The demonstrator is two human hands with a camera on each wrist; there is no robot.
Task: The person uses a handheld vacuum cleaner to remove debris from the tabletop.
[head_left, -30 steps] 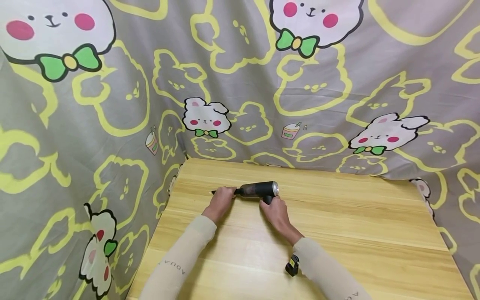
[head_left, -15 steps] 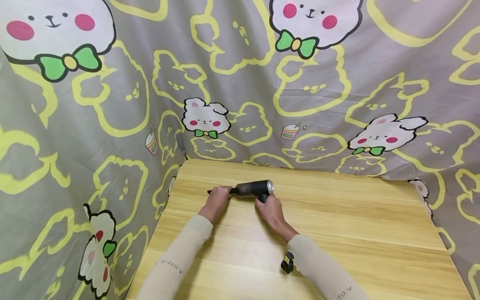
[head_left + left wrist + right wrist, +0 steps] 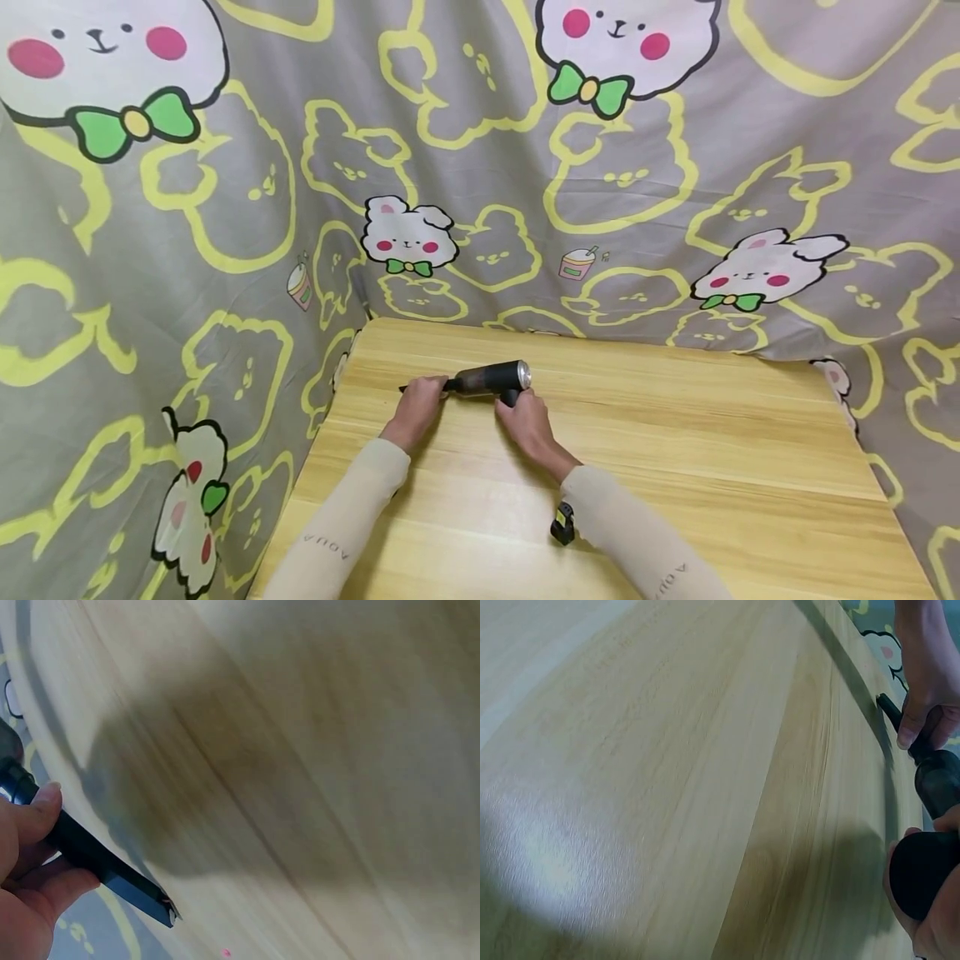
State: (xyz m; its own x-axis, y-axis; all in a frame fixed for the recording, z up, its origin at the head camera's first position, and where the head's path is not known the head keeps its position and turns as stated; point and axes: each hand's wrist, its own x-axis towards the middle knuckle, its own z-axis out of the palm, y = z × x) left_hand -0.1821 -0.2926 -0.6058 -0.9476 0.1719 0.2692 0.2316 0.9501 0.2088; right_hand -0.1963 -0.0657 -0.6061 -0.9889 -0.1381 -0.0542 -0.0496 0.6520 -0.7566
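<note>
A black handheld vacuum cleaner with a smoky clear section and a silver rear end lies level over the table in the head view. My left hand grips its slim black nozzle, thumb on one side and fingers on the other in the left wrist view. The nozzle's tip points left, close to the tabletop; whether it touches cannot be told. My right hand holds the handle, whose rounded black end shows in the right wrist view. Most of that hand's fingers are hidden there.
The wooden table spreads to the front and right. A patterned curtain hangs along its back, left and right edges. A small black device is strapped at my right wrist.
Both hands have moved left together, carrying the vacuum cleaner with them. Neither hold has visibly changed, and the view itself has shifted slightly.
</note>
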